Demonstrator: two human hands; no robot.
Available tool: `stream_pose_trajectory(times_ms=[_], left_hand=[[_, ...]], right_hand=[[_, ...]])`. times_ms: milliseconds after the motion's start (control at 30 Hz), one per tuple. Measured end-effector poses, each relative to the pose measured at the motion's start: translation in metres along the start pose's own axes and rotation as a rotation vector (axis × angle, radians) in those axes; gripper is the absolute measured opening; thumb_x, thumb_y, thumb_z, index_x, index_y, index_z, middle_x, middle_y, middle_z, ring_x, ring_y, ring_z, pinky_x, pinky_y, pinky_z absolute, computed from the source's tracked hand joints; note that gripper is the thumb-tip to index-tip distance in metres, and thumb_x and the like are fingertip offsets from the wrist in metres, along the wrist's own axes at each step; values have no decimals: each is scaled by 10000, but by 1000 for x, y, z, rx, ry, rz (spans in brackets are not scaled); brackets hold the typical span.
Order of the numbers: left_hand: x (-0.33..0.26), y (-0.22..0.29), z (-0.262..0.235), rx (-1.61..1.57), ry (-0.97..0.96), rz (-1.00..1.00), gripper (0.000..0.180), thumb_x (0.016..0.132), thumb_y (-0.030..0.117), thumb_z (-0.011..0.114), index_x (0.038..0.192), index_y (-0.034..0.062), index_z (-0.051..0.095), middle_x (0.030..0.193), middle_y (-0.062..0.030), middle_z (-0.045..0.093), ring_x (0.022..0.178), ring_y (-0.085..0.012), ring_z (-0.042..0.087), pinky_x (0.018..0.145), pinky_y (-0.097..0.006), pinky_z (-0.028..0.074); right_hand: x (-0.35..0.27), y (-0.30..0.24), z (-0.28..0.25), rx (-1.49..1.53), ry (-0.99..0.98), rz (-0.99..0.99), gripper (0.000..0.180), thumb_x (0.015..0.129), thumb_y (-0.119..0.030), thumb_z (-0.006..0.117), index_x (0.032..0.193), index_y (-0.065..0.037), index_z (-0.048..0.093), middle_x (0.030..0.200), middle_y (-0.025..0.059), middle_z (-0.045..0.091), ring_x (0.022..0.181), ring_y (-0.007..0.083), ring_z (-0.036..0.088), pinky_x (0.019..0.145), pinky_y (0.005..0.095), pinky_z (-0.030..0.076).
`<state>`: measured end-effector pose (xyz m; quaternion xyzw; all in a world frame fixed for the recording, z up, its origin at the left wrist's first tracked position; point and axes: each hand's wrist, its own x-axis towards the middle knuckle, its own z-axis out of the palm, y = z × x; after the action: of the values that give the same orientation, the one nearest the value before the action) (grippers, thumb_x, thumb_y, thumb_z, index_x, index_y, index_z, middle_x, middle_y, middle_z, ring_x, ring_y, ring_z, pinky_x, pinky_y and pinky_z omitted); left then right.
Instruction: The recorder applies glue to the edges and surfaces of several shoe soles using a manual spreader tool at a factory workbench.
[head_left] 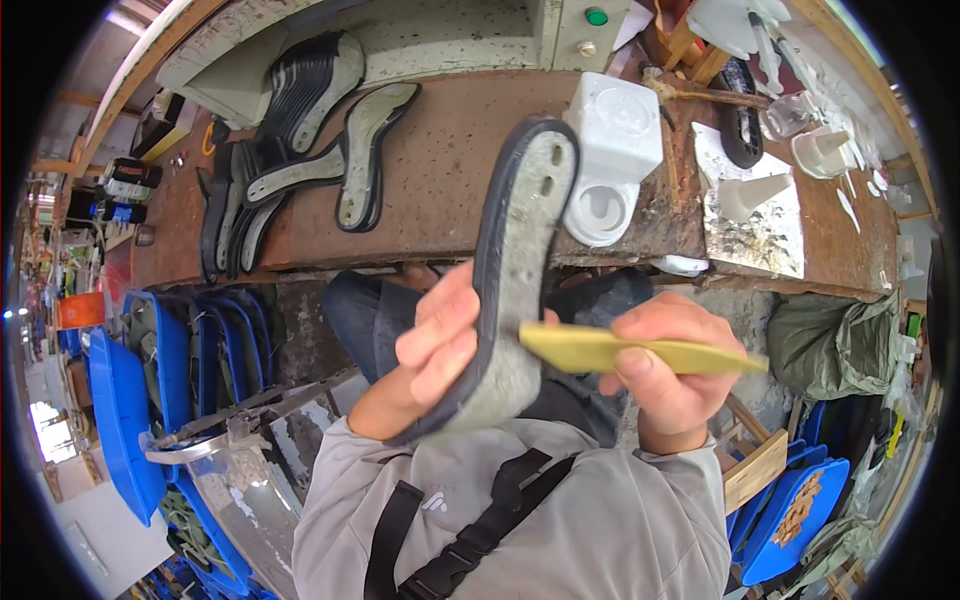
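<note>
My left hand (440, 335) is closed on the black edge of a shoe sole (520, 260), held up at a slant in front of my chest. The sole has a raised black rim, a mottled grey-green inner face and two small slots near its top end. Pinched in my right hand (680, 370) is a flat yellow strip (590, 350), whose kind I cannot make out. Its left end lies over the lower half of the sole's face; whether it touches there I cannot tell.
Similar soles (310, 95) stack and lie on the brown workbench (430, 150) at the left. White plastic containers (612, 130), a stained white sheet (760, 230) and a black sole (740, 110) stand or lie rightward. Blue bins (125, 420) flank me, with a green bag (835, 345) at the right.
</note>
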<state>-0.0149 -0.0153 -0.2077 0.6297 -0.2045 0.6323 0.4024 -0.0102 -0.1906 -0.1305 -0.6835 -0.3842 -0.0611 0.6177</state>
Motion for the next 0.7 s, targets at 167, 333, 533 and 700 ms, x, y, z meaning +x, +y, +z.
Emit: stream_pose_trajectory(times_ms=[167, 333, 533, 700], left_hand=[[-31, -43, -30, 418, -409, -175, 540, 662, 154, 807, 1076, 12, 491, 1080, -139, 489, 1005, -265, 553, 829, -295, 468], [-47, -58, -32, 326, -530, -675, 673, 653, 202, 836, 1165, 0, 450, 1153, -127, 483, 1051, -232, 516, 886, -313, 438], [-54, -61, -32, 242, -581, -853, 770, 646, 168, 843, 1243, 5, 385, 1177, -119, 474, 1065, -215, 505, 910, -318, 425], [-62, -75, -35, 395, -697, -576, 804, 616, 238, 830, 1208, -11, 347, 1166, -157, 435, 1080, -264, 482, 938, -319, 393]], right_hand=[[-12, 76, -19, 324, 620, 436, 243, 866, -25, 598, 1097, 48, 588, 852, 128, 666, 684, 156, 644, 575, 236, 510], [-33, 133, -19, 47, 541, 644, 190, 857, -48, 640, 1026, 39, 633, 836, 72, 651, 667, 114, 608, 598, 224, 482], [-34, 148, -12, -443, 354, 358, 140, 824, -29, 652, 957, 16, 653, 786, 91, 631, 639, 134, 586, 589, 240, 461], [-35, 150, -7, -481, 314, 379, 136, 828, -29, 646, 957, 12, 651, 769, 83, 626, 620, 134, 577, 558, 240, 451]])
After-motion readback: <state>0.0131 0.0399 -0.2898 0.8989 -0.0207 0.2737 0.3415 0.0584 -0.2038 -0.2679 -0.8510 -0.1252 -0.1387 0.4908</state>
